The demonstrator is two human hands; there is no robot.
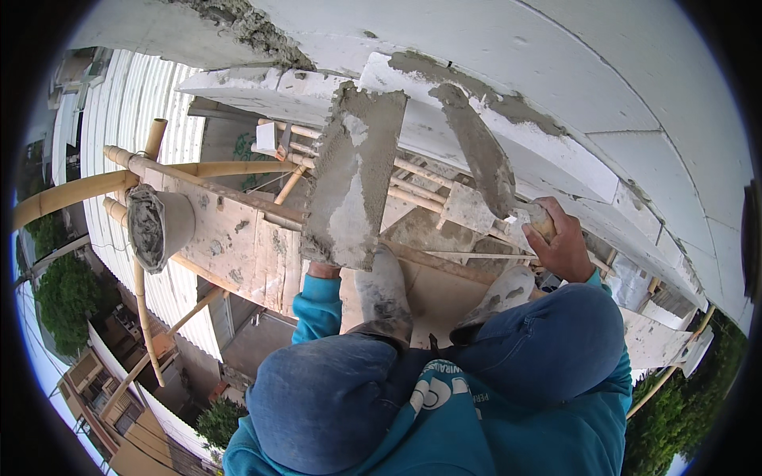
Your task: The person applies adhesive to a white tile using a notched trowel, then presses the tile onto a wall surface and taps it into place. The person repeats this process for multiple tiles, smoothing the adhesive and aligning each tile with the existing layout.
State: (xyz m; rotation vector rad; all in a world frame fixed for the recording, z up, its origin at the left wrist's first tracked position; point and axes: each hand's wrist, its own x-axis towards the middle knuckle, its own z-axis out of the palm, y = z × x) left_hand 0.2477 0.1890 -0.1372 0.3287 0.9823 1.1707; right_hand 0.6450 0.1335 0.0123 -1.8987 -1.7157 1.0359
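Observation:
My right hand (562, 242) is closed around the handle of a trowel (476, 151). Its long, narrow blade is coated in grey mortar and points up and left, the tip close to the wall's ledge. At centre, a long rectangular hawk (355, 174) is smeared with mortar, paler patches showing through and its edges rough. My left hand (323, 270) is beneath the near end of the hawk and bears it; only a sliver by the teal cuff shows, the fingers are hidden. A strip of wet mortar (484, 91) runs along the edge of the white block wall (627, 91).
I squat on a splattered plank platform (230, 242) of a bamboo scaffold (75, 198), high above ground. A bucket of mortar (169, 226) stands at its left. Corrugated roofing (131, 103) lies below left; bamboo poles (417, 186) cross beneath the ledge. My boots (382, 293) are between the hands.

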